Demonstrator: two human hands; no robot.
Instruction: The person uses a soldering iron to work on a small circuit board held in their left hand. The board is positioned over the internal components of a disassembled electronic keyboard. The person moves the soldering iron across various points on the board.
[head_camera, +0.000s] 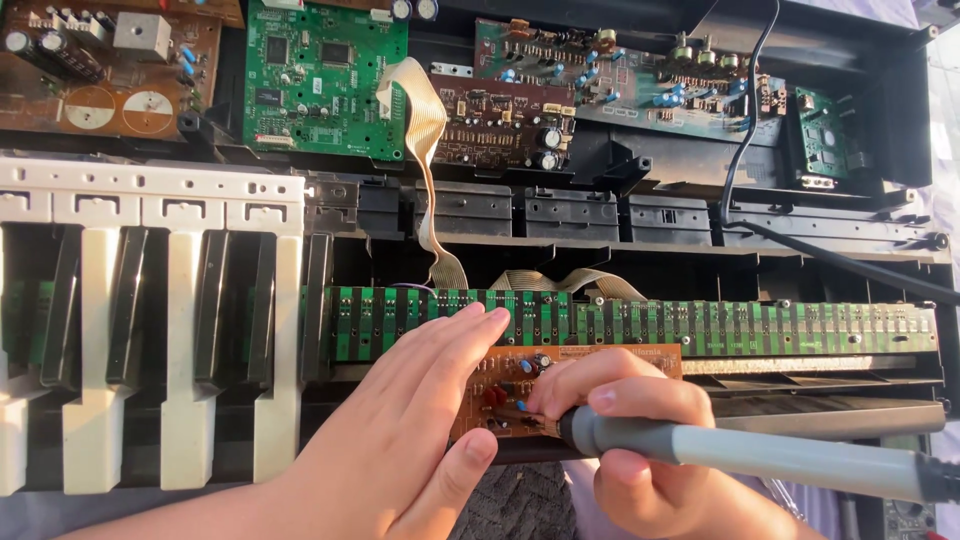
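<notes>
Left hand (420, 420) lay flat, open, pinning the small brown board (520, 385); right hand (640, 440) gripped the grey soldering iron (760, 455). Probably best to brace it steady, tip touching only one joint.

We see no package, sign or screen here. Only one small white label (277, 141) is there, a narrow rectangle at the lower left edge of the green circuit board (325, 80).

The left hand (420, 420) steadies a small brown circuit board (520, 385) while the right hand (630, 420) holds a grey tool (750, 455) against it.
</notes>
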